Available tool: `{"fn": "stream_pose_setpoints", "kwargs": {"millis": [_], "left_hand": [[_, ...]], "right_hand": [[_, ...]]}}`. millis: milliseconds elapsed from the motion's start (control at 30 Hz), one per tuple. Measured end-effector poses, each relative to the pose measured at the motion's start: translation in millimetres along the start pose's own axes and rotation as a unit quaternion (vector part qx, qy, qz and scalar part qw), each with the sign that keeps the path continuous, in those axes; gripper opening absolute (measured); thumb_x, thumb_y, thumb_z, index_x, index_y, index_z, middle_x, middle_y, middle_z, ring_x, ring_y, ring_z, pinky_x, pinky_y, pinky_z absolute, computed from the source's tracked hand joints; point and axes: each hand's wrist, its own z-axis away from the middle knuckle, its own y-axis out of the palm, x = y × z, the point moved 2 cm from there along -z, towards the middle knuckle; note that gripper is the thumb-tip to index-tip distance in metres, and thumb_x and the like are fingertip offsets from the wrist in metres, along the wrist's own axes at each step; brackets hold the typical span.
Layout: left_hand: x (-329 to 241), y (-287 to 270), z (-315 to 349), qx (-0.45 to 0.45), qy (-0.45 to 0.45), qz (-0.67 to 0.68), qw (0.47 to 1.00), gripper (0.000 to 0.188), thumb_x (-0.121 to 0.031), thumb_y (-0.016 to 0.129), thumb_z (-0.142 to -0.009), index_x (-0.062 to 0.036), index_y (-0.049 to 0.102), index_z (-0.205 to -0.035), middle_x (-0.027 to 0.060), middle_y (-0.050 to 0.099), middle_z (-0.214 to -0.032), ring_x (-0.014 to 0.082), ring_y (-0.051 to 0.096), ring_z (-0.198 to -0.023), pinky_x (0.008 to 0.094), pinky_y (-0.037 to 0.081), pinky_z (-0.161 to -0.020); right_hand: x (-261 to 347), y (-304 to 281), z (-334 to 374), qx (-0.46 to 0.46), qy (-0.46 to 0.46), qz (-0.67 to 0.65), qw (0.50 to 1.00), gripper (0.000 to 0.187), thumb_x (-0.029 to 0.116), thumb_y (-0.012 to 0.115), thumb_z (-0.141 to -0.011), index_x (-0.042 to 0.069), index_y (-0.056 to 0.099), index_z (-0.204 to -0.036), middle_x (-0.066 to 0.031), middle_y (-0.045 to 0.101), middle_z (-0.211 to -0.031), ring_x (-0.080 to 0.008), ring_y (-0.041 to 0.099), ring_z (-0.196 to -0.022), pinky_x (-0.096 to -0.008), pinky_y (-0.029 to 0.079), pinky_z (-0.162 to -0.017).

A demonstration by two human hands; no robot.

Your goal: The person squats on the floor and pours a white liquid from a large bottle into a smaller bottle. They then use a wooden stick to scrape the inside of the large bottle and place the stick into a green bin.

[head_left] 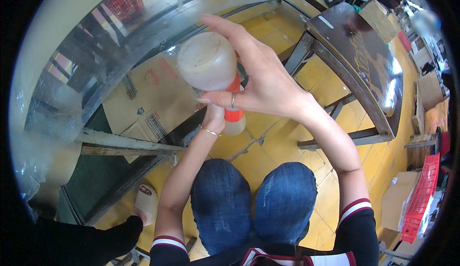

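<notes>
So our right hand (268, 74) is spread around a cloudy bottle (206, 62) at 11 o'clock; can't tell our left hand's (216, 116) grip.

Yellow tile flr (275, 153), cracked in spots. R side: dk brown wood-top table (366, 81) w/ metal legs, top scuffed; beyond it, red plastic crate (421, 201) next to cardboard box (399, 199), plus orange cloth (437, 117). L side: printed cardboard sheet (139, 91) lying low, pale slipper (145, 201) on another person's foot nr btm.
</notes>
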Motion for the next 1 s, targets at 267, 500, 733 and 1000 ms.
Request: {"fn": "stream_pose_setpoints", "kwargs": {"millis": [267,500,733,1000], "left_hand": [[1,-9,-2,-0.034,-0.013,-0.041,0.999,0.045,-0.033,0.040,-0.101,-0.0053,0.039,-0.136,0.0083,0.048,-0.132,0.0187,0.050,-0.119,0.0367,0.044,-0.099],[-7,2,7,0.017,0.021,-0.038,0.999,0.047,-0.037,0.041,-0.101,-0.0066,0.040,-0.136,0.0057,0.048,-0.132,0.0162,0.047,-0.121,0.0363,0.042,-0.101],[-13,9,7,0.070,-0.021,0.003,0.997,0.047,-0.045,0.035,-0.100,-0.0073,0.048,-0.124,0.0074,0.060,-0.106,0.0175,0.063,-0.096,0.0354,0.054,-0.080],[-32,34,18,0.026,-0.056,0.019,0.998,0.064,-0.063,0.025,-0.096,-0.0067,0.057,-0.097,0.0091,0.064,-0.075,0.0205,0.065,-0.064,0.0340,0.055,-0.058]], "right_hand": [[-3,2,0,-0.016,-0.001,-0.006,1.000,0.091,0.018,0.082,-0.066,0.006,0.031,-0.140,-0.0232,0.050,-0.124,-0.0416,0.053,-0.111,-0.0440,0.046,-0.093],[-5,2,2,-0.013,0.005,-0.016,1.000,0.091,0.019,0.083,-0.066,0.006,0.031,-0.140,-0.0241,0.051,-0.122,-0.0416,0.054,-0.109,-0.0435,0.046,-0.093],[-16,-7,5,-0.023,0.047,-0.044,0.998,0.087,0.020,0.082,-0.070,0.005,0.033,-0.141,-0.0172,0.052,-0.126,-0.0292,0.055,-0.114,-0.0388,0.045,-0.098],[-51,-24,17,-0.049,0.194,-0.264,0.943,0.069,0.016,0.074,-0.078,0.005,0.038,-0.137,-0.0096,0.058,-0.118,-0.0176,0.056,-0.110,-0.0329,0.045,-0.096]]}}
